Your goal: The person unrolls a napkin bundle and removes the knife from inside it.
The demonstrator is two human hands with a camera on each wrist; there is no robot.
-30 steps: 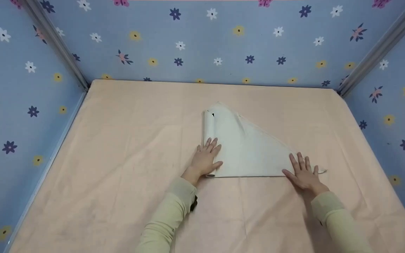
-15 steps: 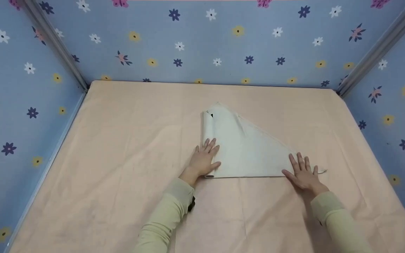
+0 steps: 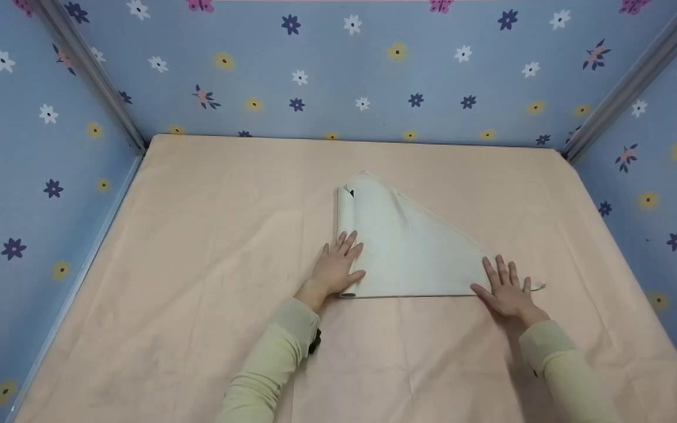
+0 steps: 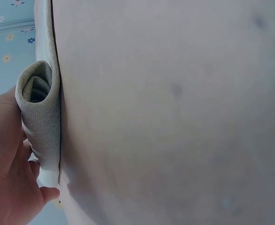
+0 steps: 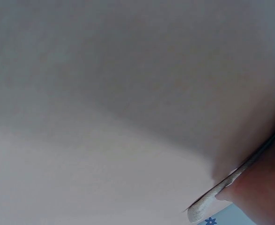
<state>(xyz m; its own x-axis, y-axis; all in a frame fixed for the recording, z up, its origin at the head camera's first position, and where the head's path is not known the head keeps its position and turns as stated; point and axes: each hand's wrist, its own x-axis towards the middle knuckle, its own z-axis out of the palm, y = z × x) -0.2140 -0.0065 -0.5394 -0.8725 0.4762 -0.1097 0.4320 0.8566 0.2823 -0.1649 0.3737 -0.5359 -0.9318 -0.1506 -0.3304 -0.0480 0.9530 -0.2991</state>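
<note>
We log the pale cloth [image 3: 418, 247] near the tabletop's [image 3: 215, 217] middle as part-rolled — the roll [image 3: 346, 211] at its left running near-to-far, the rest flat, its long axis left-right, tapering rightward — with the left hand [image 3: 332, 270] spread on the roll, the right hand [image 3: 509, 294] spread near the tip.

The cloth [image 3: 415, 252] I am touching is showing a matt, finely textured finish; my sleeve [image 3: 268, 367] is showing matt fabric; the tablecloth [image 3: 197, 247] is looking matt, wrinkled; the corner posts [image 3: 93, 76], smooth metal.
</note>
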